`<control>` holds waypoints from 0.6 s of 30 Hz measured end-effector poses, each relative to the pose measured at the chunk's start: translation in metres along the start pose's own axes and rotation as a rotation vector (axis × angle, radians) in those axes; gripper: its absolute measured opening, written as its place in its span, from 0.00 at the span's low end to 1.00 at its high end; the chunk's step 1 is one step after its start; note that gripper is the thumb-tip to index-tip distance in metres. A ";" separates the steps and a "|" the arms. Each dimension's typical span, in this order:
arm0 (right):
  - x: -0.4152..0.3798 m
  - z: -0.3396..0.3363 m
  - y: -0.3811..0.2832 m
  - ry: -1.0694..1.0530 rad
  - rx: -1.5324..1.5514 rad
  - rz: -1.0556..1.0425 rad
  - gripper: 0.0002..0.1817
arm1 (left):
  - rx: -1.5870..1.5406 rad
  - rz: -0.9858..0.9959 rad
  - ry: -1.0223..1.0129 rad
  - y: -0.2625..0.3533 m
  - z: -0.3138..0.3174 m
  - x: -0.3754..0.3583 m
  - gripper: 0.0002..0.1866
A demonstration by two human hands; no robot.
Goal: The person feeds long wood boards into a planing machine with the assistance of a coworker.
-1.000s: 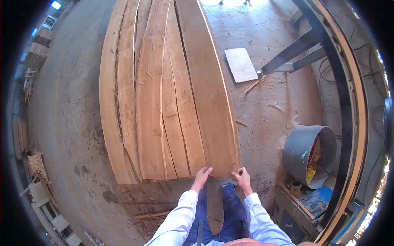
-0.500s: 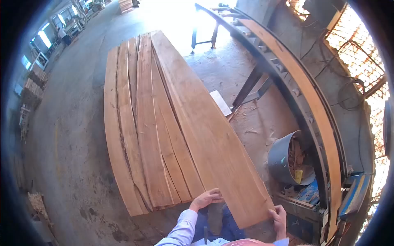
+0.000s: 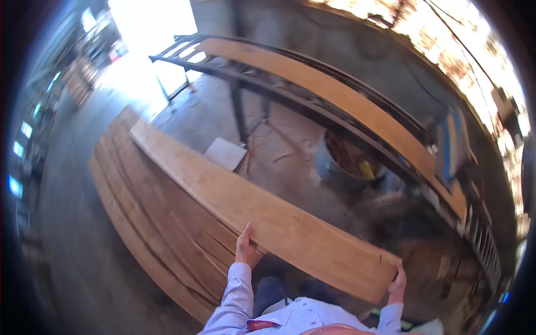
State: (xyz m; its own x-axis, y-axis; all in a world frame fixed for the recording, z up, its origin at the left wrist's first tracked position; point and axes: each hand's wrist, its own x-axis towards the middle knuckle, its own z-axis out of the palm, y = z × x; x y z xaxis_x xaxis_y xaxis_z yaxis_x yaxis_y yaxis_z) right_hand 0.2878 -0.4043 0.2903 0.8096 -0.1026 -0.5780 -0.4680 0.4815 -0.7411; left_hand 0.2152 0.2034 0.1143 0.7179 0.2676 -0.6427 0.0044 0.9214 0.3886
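Note:
A long wide wooden plank point(image 3: 268, 215) slants from the upper left to the lower right in front of me. My left hand point(image 3: 244, 244) is closed on its near long edge, thumb up against the side. At the right end my right hand point(image 3: 398, 278) grips the plank's corner. Several other boards point(image 3: 162, 223) lie side by side under and left of the plank, and its far end rests over them. The undersides of both hands' grips are hidden.
A dark roller conveyor point(image 3: 279, 92) carries another board point(image 3: 335, 103) beyond the plank. Below it stand a round bin point(image 3: 340, 159) with scraps and a conveyor leg point(image 3: 239, 111). A pale flat sheet point(image 3: 224, 153) lies on the floor. A blue-striped machine part point(image 3: 451, 145) is at right.
The view has turned to the right. The held plank has swung to a flatter angle across the boards. My left hand has moved from beside the boards' ends to the plank's near edge.

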 end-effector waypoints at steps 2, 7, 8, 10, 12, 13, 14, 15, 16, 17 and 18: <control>-0.035 -0.032 -0.020 0.024 -0.008 -0.001 0.23 | 0.027 -0.007 0.036 -0.040 0.027 -0.042 0.26; -0.090 -0.160 -0.027 0.325 -0.465 -0.238 0.27 | 0.153 -0.126 0.004 -0.147 0.036 -0.104 0.32; -0.099 -0.164 -0.031 0.455 -0.638 -0.310 0.28 | 0.194 -0.166 -0.016 -0.158 0.041 -0.113 0.32; -0.108 -0.199 -0.063 0.657 -0.856 -0.280 0.29 | 0.212 -0.198 -0.041 -0.197 0.057 -0.143 0.32; -0.118 -0.229 -0.088 0.741 -0.951 -0.344 0.28 | 0.186 -0.255 -0.139 -0.237 0.061 -0.154 0.32; -0.125 -0.234 -0.104 0.719 -0.930 -0.412 0.28 | 0.150 -0.243 -0.167 -0.248 0.070 -0.167 0.33; -0.113 -0.252 -0.109 0.718 -0.836 -0.457 0.28 | 0.129 -0.312 -0.189 -0.262 0.077 -0.175 0.32; -0.111 -0.266 -0.107 0.705 -0.747 -0.508 0.28 | 0.150 -0.392 -0.186 -0.265 0.074 -0.177 0.32; -0.103 -0.277 -0.120 0.638 -0.713 -0.569 0.27 | 0.166 -0.464 -0.178 -0.275 0.075 -0.175 0.31; -0.100 -0.285 -0.133 0.630 -0.790 -0.530 0.26 | 0.181 -0.544 -0.175 -0.277 0.074 -0.173 0.31; -0.081 -0.313 -0.133 0.628 -0.829 -0.617 0.27 | 0.184 -0.477 -0.195 -0.278 0.090 -0.177 0.31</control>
State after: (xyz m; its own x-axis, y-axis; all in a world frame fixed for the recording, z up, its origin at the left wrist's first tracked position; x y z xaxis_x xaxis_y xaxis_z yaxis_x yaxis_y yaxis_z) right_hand 0.1738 -0.7330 0.3287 0.7715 -0.6338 0.0559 -0.3346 -0.4788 -0.8116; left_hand 0.1494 -0.1255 0.1793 0.7220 -0.2409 -0.6486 0.4703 0.8584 0.2047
